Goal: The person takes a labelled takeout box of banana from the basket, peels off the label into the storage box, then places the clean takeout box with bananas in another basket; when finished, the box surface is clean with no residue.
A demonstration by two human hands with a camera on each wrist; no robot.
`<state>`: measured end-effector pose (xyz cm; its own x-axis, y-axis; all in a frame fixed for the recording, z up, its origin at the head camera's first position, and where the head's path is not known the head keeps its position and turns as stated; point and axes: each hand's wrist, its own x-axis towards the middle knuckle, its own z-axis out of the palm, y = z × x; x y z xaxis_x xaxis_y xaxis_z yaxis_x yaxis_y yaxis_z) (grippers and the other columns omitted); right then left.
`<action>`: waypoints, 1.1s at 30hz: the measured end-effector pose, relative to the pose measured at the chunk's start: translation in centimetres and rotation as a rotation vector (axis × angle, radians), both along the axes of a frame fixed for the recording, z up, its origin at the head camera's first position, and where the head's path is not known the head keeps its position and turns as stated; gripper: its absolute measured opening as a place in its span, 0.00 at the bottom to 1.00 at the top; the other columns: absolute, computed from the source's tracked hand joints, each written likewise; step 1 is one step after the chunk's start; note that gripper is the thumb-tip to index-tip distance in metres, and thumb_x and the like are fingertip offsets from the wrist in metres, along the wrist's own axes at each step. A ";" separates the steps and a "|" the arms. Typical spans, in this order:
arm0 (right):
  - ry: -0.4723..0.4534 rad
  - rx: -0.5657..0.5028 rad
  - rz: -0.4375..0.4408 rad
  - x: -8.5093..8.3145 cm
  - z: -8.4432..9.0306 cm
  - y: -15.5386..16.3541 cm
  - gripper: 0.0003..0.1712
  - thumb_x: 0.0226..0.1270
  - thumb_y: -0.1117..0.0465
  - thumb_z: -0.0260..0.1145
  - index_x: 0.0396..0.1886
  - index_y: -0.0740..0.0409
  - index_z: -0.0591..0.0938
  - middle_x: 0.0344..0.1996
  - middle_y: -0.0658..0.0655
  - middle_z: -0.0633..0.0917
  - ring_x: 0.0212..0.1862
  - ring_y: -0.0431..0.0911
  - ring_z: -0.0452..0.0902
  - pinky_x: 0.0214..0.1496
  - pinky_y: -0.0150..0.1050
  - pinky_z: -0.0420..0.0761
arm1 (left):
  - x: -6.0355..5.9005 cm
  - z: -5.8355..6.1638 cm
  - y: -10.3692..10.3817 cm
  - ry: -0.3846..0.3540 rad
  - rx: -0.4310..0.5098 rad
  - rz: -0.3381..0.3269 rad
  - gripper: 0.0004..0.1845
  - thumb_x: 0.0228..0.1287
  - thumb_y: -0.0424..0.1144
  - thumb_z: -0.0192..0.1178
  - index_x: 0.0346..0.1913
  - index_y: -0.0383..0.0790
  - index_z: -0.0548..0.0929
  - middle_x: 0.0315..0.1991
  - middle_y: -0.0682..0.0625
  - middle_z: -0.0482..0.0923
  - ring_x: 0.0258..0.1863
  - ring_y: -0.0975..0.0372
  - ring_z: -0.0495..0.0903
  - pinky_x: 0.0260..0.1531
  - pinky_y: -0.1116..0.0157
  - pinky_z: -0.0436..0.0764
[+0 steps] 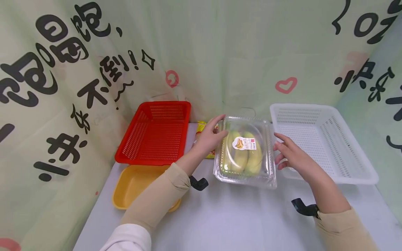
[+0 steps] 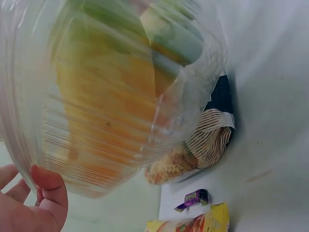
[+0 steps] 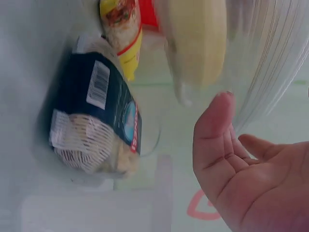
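A clear plastic clamshell box (image 1: pixel 267 181) is raised over the table, tilted towards the head camera. Bananas (image 1: pixel 240 162) lie inside, under a white label (image 1: pixel 244 143) on the lid. My left hand (image 1: pixel 208 137) holds the box by its upper left rim; the left wrist view shows the thumb (image 2: pixel 50 186) and fingers pinching that rim. At the box's right side is my right hand (image 1: pixel 293 155), its fingers loosely bent and its palm turned to the box. In the right wrist view nothing lies in its grasp, and the fingers (image 3: pixel 215 118) are close under the box.
A red basket (image 1: pixel 125 158) and a yellow basin (image 1: pixel 120 205) stand left, a white basket (image 1: pixel 361 179) right. Behind the box lie a yellow snack packet (image 1: pixel 199 129), a dark blue package with a striped end (image 3: pixel 72 92) and a small purple wrapped piece (image 2: pixel 195 197). A printed curtain (image 1: pixel 220 62) hangs behind.
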<state>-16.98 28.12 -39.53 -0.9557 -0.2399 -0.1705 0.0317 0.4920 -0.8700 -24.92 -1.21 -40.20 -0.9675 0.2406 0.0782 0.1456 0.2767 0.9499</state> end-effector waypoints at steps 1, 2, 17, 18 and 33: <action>-0.002 0.005 0.011 -0.6 0.2 0.2 0.42 0.79 0.41 0.44 0.81 0.54 0.42 0.60 0.68 0.67 0.39 0.43 0.78 0.40 0.38 0.86 | 0.1 0.0 -0.2 -0.002 0.002 0.001 0.31 0.65 0.43 0.62 0.70 0.69 0.68 0.70 0.63 0.66 0.47 0.58 0.73 0.40 0.65 0.78; -0.006 0.007 0.025 -1.1 0.3 0.4 0.42 0.79 0.41 0.44 0.81 0.54 0.43 0.62 0.68 0.66 0.41 0.42 0.78 0.42 0.38 0.85 | 0.3 -0.1 -0.4 -0.003 -0.002 0.002 0.31 0.65 0.43 0.62 0.69 0.70 0.69 0.69 0.63 0.66 0.46 0.59 0.73 0.37 0.65 0.78; -0.195 -0.244 0.288 -7.4 0.0 0.6 0.35 0.80 0.40 0.38 0.79 0.50 0.54 0.73 0.58 0.63 0.67 0.59 0.69 0.61 0.58 0.78 | 2.3 -0.5 -1.6 -0.049 0.023 -0.034 0.32 0.65 0.43 0.62 0.70 0.67 0.69 0.67 0.60 0.68 0.45 0.59 0.76 0.34 0.64 0.81; -0.205 -0.261 0.308 -7.7 -0.1 0.6 0.34 0.80 0.41 0.38 0.79 0.49 0.54 0.71 0.56 0.66 0.66 0.56 0.71 0.61 0.58 0.78 | 2.4 -0.5 -1.6 -0.047 0.013 -0.034 0.32 0.65 0.43 0.62 0.70 0.67 0.69 0.65 0.60 0.69 0.45 0.59 0.76 0.34 0.64 0.81; -0.273 -0.299 0.210 -7.4 -1.1 -0.6 0.24 0.78 0.42 0.47 0.66 0.45 0.68 0.55 0.47 0.77 0.54 0.48 0.78 0.53 0.54 0.82 | 3.3 -0.7 -2.6 -0.089 0.005 -0.059 0.29 0.65 0.50 0.63 0.69 0.70 0.71 0.69 0.61 0.67 0.49 0.58 0.77 0.40 0.62 0.83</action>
<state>-24.40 27.48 -40.66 -0.8109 -0.5003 -0.3036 0.2063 0.2411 -0.9483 -21.64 -3.84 -40.88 -0.9547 0.2974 -0.0065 0.0761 0.2656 0.9611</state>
